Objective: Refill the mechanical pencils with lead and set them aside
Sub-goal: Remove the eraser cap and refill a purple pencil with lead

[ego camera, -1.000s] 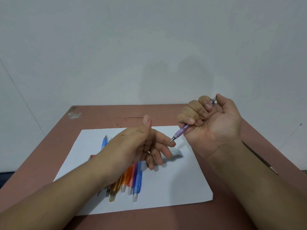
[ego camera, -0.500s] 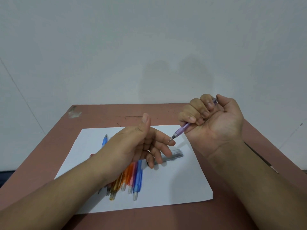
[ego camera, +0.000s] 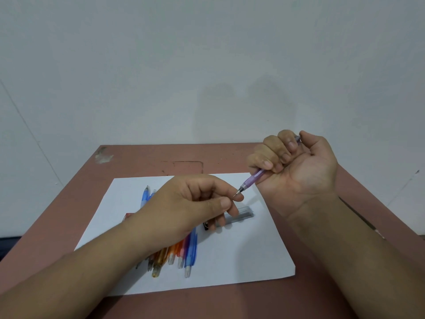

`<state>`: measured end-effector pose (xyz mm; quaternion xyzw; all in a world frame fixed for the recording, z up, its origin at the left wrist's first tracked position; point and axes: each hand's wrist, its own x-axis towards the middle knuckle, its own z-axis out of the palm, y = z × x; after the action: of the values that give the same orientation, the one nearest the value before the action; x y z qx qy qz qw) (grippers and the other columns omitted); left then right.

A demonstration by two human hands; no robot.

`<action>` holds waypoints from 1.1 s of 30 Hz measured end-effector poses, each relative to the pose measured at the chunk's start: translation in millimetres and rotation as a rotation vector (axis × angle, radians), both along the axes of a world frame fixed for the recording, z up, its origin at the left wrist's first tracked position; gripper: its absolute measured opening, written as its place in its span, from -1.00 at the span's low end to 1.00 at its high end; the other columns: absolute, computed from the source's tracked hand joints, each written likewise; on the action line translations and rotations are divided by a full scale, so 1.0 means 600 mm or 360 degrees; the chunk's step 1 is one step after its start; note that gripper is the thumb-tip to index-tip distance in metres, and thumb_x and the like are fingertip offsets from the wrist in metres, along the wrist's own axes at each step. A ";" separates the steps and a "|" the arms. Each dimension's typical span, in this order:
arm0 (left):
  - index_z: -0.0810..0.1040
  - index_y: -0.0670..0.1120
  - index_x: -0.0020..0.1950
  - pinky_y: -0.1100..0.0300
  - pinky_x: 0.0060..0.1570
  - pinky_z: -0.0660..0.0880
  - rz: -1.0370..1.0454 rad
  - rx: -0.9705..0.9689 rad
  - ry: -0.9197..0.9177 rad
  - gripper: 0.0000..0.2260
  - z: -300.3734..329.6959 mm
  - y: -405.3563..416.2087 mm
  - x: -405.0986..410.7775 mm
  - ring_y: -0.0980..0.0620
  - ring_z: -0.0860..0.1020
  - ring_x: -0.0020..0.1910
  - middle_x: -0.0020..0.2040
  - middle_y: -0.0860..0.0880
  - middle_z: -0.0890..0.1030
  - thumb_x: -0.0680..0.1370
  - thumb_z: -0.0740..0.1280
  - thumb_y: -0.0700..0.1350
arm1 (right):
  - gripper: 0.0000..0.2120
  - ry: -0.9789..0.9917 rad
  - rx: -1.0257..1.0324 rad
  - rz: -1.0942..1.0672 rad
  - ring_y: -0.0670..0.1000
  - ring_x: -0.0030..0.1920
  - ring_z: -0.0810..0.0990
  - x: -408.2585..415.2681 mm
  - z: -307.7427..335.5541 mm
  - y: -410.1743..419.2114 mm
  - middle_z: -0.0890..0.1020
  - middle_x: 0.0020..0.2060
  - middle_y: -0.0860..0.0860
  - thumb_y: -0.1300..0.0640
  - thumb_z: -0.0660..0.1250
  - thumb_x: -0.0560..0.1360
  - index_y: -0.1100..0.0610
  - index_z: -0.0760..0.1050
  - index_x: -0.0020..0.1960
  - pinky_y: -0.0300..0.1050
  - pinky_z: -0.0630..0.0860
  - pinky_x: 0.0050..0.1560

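My right hand (ego camera: 299, 176) is raised palm-up over the table and grips a purple mechanical pencil (ego camera: 251, 179) in its fist. Its thumb sits at the pencil's top end and the metal tip points down-left. My left hand (ego camera: 184, 203) hovers over the paper with its forefinger tip touching the pencil tip and its thumb close beside it. Any lead between them is too thin to see. A grey lead case (ego camera: 242, 214) lies on the white paper (ego camera: 241, 261) under my left fingers. Several coloured mechanical pencils (ego camera: 189, 254) lie in a row, partly hidden by my left forearm.
The paper lies on a reddish-brown table (ego camera: 142, 157) against a pale wall. A blue pencil end (ego camera: 145, 196) sticks out behind my left hand. Bare paper shows right of the lead case and toward the near right corner.
My left thumb has dropped from pointing upward to lie beside the forefinger at the pencil tip. My right hand keeps its grip and has barely shifted.
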<state>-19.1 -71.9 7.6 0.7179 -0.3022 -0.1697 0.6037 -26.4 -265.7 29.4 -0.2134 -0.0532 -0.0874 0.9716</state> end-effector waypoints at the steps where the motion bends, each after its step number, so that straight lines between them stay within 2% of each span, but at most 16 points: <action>1: 0.69 -0.14 0.04 0.09 -0.13 0.61 0.0024 0.0013 -0.0021 -0.84 -0.001 -0.001 0.000 -0.02 0.61 -0.27 -0.14 -0.11 0.72 0.58 0.33 -0.29 | -0.75 0.0001 0.0002 -0.0003 -0.04 -0.54 0.11 0.000 0.000 0.001 0.17 -0.50 -0.03 0.01 0.08 0.44 0.09 0.17 -0.36 -0.22 0.26 -0.47; 11: 0.70 -0.10 -0.07 0.11 -0.18 0.61 0.0092 -0.0041 -0.0062 -0.88 -0.008 -0.002 0.002 0.00 0.60 -0.31 -0.19 -0.10 0.71 0.57 0.36 -0.22 | -0.71 -0.0001 0.0058 0.0032 -0.04 -0.54 0.12 0.000 -0.004 0.005 0.18 -0.52 -0.03 -0.02 0.06 0.49 0.09 0.18 -0.36 -0.22 0.27 -0.48; 16: 0.70 -0.06 -0.11 0.16 -0.20 0.60 0.0091 -0.0033 -0.0073 -0.87 -0.007 -0.004 0.001 0.02 0.60 -0.32 -0.20 -0.09 0.71 0.49 0.37 -0.06 | -0.66 0.0009 0.0065 0.0054 -0.04 -0.54 0.13 -0.003 -0.003 0.009 0.19 -0.51 -0.03 -0.05 0.07 0.52 0.10 0.20 -0.35 -0.22 0.27 -0.47; 19: 0.70 -0.07 -0.10 0.17 -0.20 0.60 0.0121 -0.0012 -0.0107 -0.89 -0.008 -0.004 0.002 0.01 0.60 -0.32 -0.20 -0.08 0.71 0.55 0.37 -0.14 | -0.59 0.0001 -0.0007 0.0045 -0.03 -0.52 0.20 -0.003 -0.002 0.011 0.23 -0.47 -0.02 -0.09 0.06 0.61 0.12 0.26 -0.33 -0.20 0.37 -0.43; 24: 0.70 -0.02 -0.10 0.19 -0.19 0.62 0.0236 0.0113 -0.0225 -0.87 -0.010 -0.001 0.006 0.01 0.62 -0.30 -0.21 -0.01 0.71 0.58 0.36 -0.13 | -0.64 0.0045 -0.0431 0.0025 0.03 -0.35 0.47 0.005 -0.009 0.019 0.45 -0.34 0.05 -0.07 0.13 0.67 0.18 0.51 -0.05 -0.05 0.55 -0.18; 27: 0.69 0.06 -0.11 0.27 -0.18 0.58 0.0299 0.0215 -0.0311 -0.87 -0.010 0.000 0.007 0.10 0.63 -0.28 -0.20 0.08 0.70 0.58 0.37 -0.08 | -0.77 0.0156 -0.1089 -0.0137 0.04 -0.24 0.50 0.001 -0.013 0.023 0.53 -0.25 0.06 0.11 0.21 0.66 0.16 0.62 0.09 -0.05 0.54 -0.17; 29: 0.68 0.11 -0.12 0.34 -0.20 0.54 0.0332 0.0347 -0.0449 -0.88 -0.010 -0.002 0.007 0.14 0.63 -0.23 -0.21 0.15 0.68 0.57 0.37 -0.04 | -0.80 0.0218 -0.1496 -0.0281 -0.03 -0.26 0.49 -0.004 -0.012 0.030 0.51 -0.23 0.04 0.16 0.23 0.66 0.09 0.64 0.11 -0.14 0.56 -0.21; 33: 0.67 0.14 -0.14 0.42 -0.23 0.45 0.0332 0.0423 -0.0698 -0.90 -0.011 -0.009 0.001 0.18 0.59 -0.22 -0.22 0.22 0.65 0.55 0.42 -0.04 | -0.82 0.0252 -0.1665 -0.0276 -0.02 -0.28 0.51 -0.021 0.001 0.037 0.56 -0.22 0.06 0.19 0.30 0.63 -0.02 0.66 0.04 -0.16 0.61 -0.17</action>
<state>-18.7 -77.4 1.3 0.8377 -0.3252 0.0146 0.4385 -39.2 -243.2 29.8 -0.6787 0.0017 -0.1127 0.7257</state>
